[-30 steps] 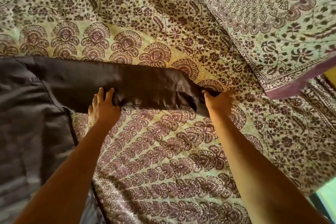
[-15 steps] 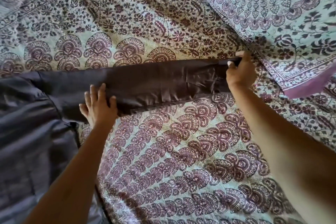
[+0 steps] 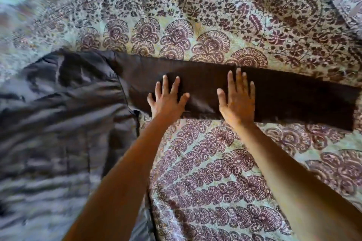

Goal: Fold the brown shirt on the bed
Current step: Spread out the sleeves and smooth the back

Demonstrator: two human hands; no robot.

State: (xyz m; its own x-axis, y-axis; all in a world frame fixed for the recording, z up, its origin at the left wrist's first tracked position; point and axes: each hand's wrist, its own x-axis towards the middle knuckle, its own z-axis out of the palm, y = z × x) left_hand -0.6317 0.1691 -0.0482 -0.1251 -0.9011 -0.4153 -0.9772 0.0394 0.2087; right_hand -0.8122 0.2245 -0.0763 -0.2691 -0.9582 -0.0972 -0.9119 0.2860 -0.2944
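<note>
Both hands, left hand and right hand, press flat with straight fingers on the brown shirt sleeve stretched across the patterned bed.

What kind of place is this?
Probably a bedroom. A printed bedspread covers the whole surface, a brown shirt lies spread on it, and the left hand and right hand press its sleeve flat.

Right hand let go, now flat on sleeve.
</note>
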